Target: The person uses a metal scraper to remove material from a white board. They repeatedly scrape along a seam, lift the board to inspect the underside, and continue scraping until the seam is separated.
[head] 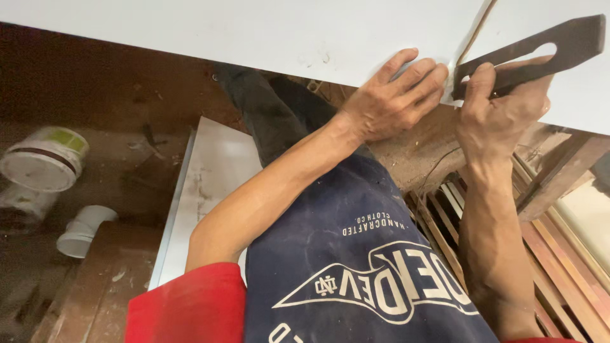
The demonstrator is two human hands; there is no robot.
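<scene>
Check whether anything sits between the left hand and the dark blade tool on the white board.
Nothing visible does. The left hand lies flat on the board, fingertips right beside the tool's near end, which the right hand grips.

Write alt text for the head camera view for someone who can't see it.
Seen from above, the right hand grips a dark flat tool at the edge of a white board, while the left hand lies flat on the board beside it. Below are a navy apron, white buckets and wooden slats.
</scene>
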